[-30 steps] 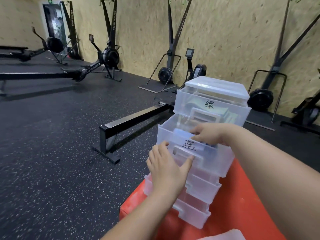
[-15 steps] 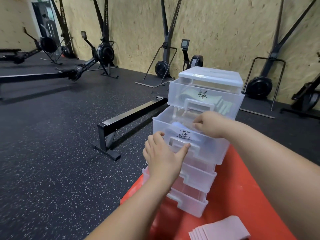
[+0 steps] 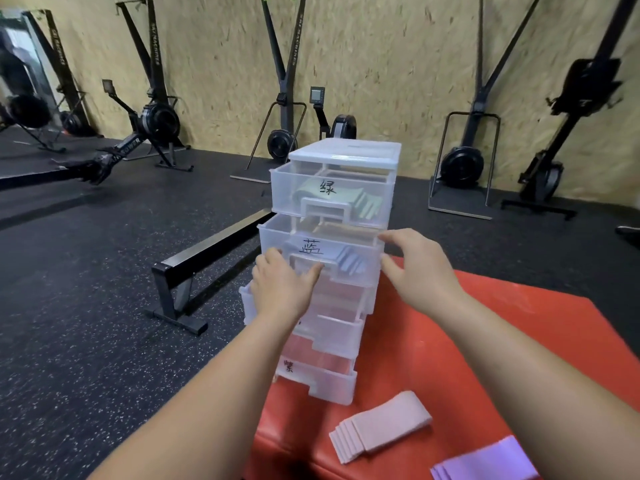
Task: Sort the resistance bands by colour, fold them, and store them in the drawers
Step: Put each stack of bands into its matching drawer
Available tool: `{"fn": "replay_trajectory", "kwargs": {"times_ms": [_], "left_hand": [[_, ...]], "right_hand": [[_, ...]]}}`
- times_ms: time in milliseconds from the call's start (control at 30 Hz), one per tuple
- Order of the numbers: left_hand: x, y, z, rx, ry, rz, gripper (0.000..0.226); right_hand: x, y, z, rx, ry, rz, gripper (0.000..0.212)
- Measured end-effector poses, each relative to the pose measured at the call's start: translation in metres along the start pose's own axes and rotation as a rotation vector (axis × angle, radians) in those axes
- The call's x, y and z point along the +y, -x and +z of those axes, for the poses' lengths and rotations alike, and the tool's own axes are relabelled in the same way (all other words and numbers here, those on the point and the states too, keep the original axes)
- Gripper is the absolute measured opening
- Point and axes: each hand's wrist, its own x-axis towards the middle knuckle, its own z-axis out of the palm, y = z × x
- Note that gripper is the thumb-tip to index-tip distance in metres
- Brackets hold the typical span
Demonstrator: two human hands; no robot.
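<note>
Left hand [image 3: 282,289] lies flat on the front of the blue drawer [image 3: 273,237], fingers fairly straight against its left side, thumb out to the handle, gripping nothing

Right hand [image 3: 419,268] is wide, fingers spread and relaxed, fingertips at the drawer's right front corner; touching or just shy, cannot tell

Blue drawer is second from the top in the clear drawer unit [image 3: 346,154] and sticks out a bit past the drawer above. Folded blue bands [image 3: 349,261] are inside it, between the two hands, seen through the wall

Green drawer [image 3: 284,195] is just above both hands, with green bands [image 3: 367,206] inside

Two more drawers sit under the left hand; the bottom drawer [image 3: 322,379] has a label, partly hidden by the left forearm

The unit stands on the red worktop [image 3: 502,323]. Pink bands [image 3: 381,427] are stacked on the worktop below the right forearm, near the unit's base. Purple bands [image 3: 485,462] lie nearer the body than the pink ones, cut off by the frame edge

Black rail [image 3: 207,247] on the floor left of the left hand; rowing machines [image 3: 156,123] along the far wall
</note>
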Motion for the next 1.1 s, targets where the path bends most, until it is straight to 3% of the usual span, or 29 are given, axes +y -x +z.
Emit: {"fn": "replay_trajectory", "kwargs": {"times_ms": [100,300,467,633,767,933,1100], "left_hand": [[0.000,0.030,0.001,0.049,0.007,0.077,0.073],[-0.004,0.107,0.012,0.131,0.091,0.414,0.032],[-0.011,0.156,0.022,0.011,0.123,0.593,0.010],[-0.040,0.187,0.044,-0.334,0.006,0.613,0.015],[-0.060,0.194,0.061,-0.547,-0.183,0.592,0.028],[-0.069,0.196,0.071,-0.615,-0.186,0.530,0.030],[-0.075,0.191,0.077,-0.616,-0.083,0.421,0.029]], "right_hand": [[0.018,0.032,0.001,-0.045,-0.009,0.087,0.037],[0.053,0.100,0.015,-0.281,0.025,0.276,0.037],[0.071,0.147,0.030,-0.445,0.060,0.404,0.045],[0.081,0.179,0.060,-0.564,0.137,0.509,0.058],[0.080,0.197,0.082,-0.609,0.235,0.524,0.049],[0.086,0.196,0.098,-0.545,0.097,0.596,0.047],[0.088,0.188,0.097,-0.530,-0.055,0.701,0.026]]}}
